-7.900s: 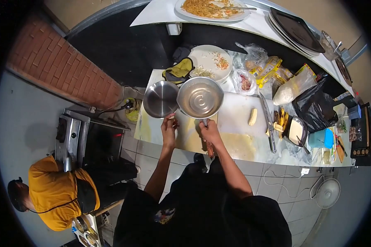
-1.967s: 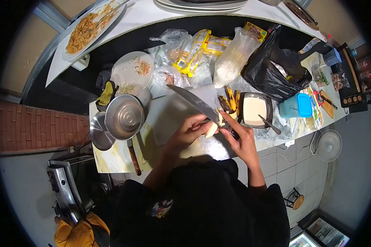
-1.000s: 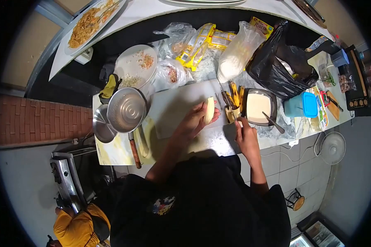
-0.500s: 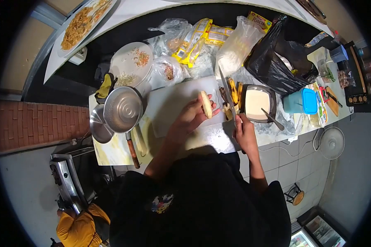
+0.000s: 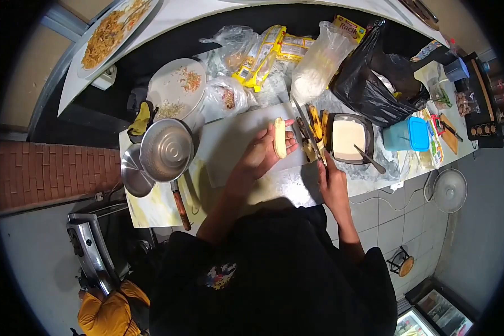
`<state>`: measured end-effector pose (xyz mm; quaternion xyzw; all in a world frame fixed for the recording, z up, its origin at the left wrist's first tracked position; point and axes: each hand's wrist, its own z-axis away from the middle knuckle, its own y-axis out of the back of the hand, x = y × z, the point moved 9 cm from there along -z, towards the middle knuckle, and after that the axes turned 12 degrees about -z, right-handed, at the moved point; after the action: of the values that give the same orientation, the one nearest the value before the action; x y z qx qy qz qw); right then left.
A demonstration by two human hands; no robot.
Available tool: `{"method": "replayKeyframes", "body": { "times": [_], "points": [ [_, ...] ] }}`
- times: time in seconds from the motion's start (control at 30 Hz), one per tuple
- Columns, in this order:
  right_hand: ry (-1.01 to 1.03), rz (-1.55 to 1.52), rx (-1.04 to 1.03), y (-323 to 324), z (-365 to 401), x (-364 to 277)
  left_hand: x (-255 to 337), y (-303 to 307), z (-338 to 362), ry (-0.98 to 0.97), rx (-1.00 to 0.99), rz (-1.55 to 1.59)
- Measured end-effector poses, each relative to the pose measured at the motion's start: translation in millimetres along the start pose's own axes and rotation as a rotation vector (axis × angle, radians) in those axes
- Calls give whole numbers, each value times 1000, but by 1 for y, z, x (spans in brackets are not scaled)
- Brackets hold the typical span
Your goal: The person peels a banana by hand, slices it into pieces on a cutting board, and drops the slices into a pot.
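Observation:
A peeled banana [image 5: 280,138] lies upright along the fingers of my left hand [image 5: 260,152], above the white cutting board [image 5: 224,140]. My right hand [image 5: 334,182] is closed round the handle of a long knife [image 5: 309,130], whose blade points away from me, to the right of the banana. Beyond the blade are yellow-brown bananas or peels [image 5: 317,123]. A dark square bowl [image 5: 336,158] of cream-coloured batter [image 5: 349,137], with a spoon [image 5: 371,160] in it, stands to their right.
At the left are a metal pan [image 5: 167,150] and a large plate [image 5: 159,89] with shredded food. Clear bags and yellow packets [image 5: 260,56] lie at the back. A black plastic bag [image 5: 358,84] and a blue-lidded container [image 5: 419,134] stand at the right.
The banana has turned in my left hand, with a cream face now toward the camera. The fingers have shifted slightly around it. My right hand still holds the knife, nearly in place.

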<state>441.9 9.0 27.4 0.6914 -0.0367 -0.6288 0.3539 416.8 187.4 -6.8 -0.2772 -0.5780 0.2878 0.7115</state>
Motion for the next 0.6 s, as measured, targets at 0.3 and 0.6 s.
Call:
{"method": "replayKeyframes", "body": {
  "times": [0.3, 0.6],
  "points": [
    [75, -1, -37, -5, 2, -12, -9, 16, 1, 17, 121, -97],
    [-52, -71, 12, -1, 3, -9, -15, 27, 3, 52, 229, -41]
  ]
}}
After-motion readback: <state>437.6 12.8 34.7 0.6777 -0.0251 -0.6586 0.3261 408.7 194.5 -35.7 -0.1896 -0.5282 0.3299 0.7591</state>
